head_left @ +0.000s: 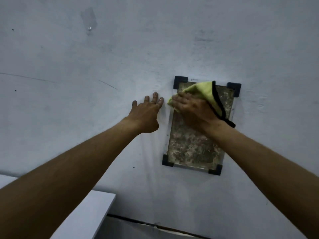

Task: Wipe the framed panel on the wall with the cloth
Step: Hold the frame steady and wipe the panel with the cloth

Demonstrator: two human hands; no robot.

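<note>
My right hand [193, 109] lies flat and spread, palm pressing the yellow cloth [204, 93] against the upper part of the framed panel [191, 145]; it pins the cloth rather than gripping it, and the cloth's black-edged corner [222, 111] flaps loose past my wrist. My left hand [146, 114] is open, fingers fanned, holding nothing, its fingertips resting on the bare wall [86, 100] just beside the panel's left edge, bracing me.

The panel hangs on the wall with four dark corner brackets [180, 81], its mottled grey-brown surface showing below my right hand and in a strip along the right edge. The cloth covers the top left region, spilling slightly over the left edge of the frame.

To do this stroke well, I judge I should keep the palm flat so pressure spreads evenly, and run the cloth in overlapping passes from the top edge down to the bottom edge, since most of the lower half looks unwiped. The loose black-hemmed flap could catch on the upper right bracket, so I would tuck it under my palm. I would press gently: I cannot tell how firmly the brackets hold. The corners need a fingertip pushed into the cloth.

Lower left, the corner of a white desk [96, 209] stands below, well apart from the panel.
</note>
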